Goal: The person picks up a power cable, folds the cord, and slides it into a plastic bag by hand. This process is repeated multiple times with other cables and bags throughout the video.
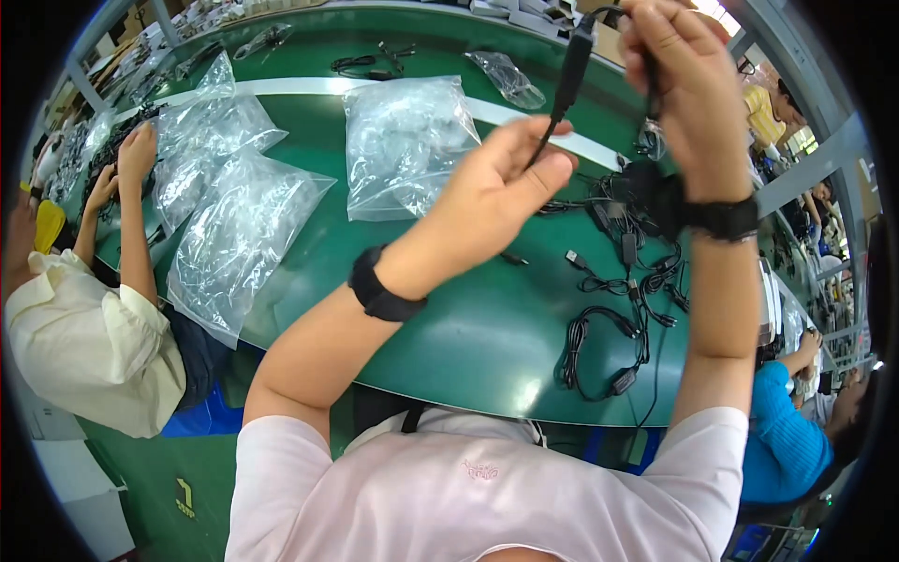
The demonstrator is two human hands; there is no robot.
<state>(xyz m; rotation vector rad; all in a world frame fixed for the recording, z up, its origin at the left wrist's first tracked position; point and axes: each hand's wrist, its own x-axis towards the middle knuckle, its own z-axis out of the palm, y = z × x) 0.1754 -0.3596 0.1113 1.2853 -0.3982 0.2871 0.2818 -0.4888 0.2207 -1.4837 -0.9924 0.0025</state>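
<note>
Black cable with a slim, oblong plastic housing [572,70]: is being held up above the smooth green table [487,328], spanned between both hands, with its housing tilted slightly off upright.
Left hand [492,192]: the thin cord just below the housing is being pinched between thumb and forefinger; the remaining fingers are being kept curled.
Right hand [695,84]: the cord looping over from the housing's upper end is being gripped by the bent fingers and thumb; how firmly they are pressed together cannot be told.
Loose black cables with metal-tipped plugs [628,248]: are being left in a tangled spread on the table, below and beside the right wrist, apart from the held one.
Clear, crinkled plastic bags [243,234]: are being left flat on the table toward the left; their contents cannot be made out.
Step in hand: a single cable is apparently being straightened or looked over along its housing.
Next move: judged from this hold, the cord's slack is needing to be gathered evenly, with the pinch being kept near the housing and the loose pile being cleared by the hanging end.
</note>
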